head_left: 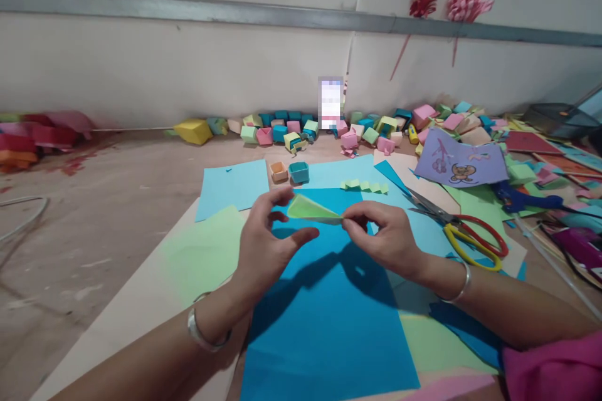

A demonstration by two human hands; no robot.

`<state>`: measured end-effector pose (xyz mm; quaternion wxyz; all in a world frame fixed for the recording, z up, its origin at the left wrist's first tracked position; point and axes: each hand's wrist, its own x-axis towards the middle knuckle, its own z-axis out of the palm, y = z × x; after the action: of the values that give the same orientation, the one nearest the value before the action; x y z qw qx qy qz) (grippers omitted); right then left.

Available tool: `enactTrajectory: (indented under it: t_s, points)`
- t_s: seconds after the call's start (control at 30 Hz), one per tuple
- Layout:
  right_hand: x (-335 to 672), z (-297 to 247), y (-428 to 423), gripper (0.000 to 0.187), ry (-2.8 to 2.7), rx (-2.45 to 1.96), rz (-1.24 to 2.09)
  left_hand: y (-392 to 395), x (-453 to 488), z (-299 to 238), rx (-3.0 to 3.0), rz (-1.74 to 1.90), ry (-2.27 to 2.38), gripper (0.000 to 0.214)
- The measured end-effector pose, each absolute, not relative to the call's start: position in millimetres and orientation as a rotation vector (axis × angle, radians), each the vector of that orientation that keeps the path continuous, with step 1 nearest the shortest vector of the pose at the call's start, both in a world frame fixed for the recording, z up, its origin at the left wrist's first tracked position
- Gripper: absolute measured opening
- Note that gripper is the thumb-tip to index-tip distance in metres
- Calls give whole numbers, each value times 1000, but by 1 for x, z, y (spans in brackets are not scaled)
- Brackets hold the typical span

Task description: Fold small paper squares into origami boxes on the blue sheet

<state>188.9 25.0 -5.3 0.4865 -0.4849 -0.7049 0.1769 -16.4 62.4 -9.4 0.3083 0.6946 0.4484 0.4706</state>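
Observation:
My right hand (383, 235) pinches the narrow end of a light green folded paper piece (310, 208) between thumb and fingertips. The piece widens to the left like a slim cone, held above a blue paper sheet (324, 301). My left hand (268, 241) curves around the wide end, with thumb and fingers apart. The fingers are close to the paper, but whether they touch it I cannot tell. Beyond my hands lie a zigzag-folded green paper strip (364, 187), a small teal paper box (299, 171) and a peach paper box (279, 171).
Scissors (475, 241) with red and yellow handles lie open at the right, near a blue glue gun (529, 198) and a purple decorated paper (461, 160). Several small paper boxes (279, 133) line the wall, where a phone (330, 103) stands. Light blue paper (235, 188) lies left.

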Motion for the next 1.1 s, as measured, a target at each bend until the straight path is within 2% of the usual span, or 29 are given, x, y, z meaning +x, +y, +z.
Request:
enactTrajectory:
  t_s: [0.1,0.2,0.33,0.5,0.6,0.9,1.1]
  points:
    - [181,-16,22,8,-1619,-1219,706,58,-12,-12,1647,1021,1006,28]
    - [175,-25,19,7,-1623,-1202,875,52,-9,-14,1574,963,934,14]
    - [177,-24,23,7,-1840,-1175,827,49,-11,-17,1663,954,996,12]
    - [191,-2,27,11,-1851,-1014,389,50,-12,-19,1939,897,1047,15]
    - [195,12,24,14,-1901,-858,245,50,-11,-18,2065,836,1037,16]
    - [196,16,26,3,-2064,-831,338,50,-12,-20,2134,798,1001,19]
    - [201,14,32,9,-2205,-838,296,49,-12,-18,2082,737,1050,14]
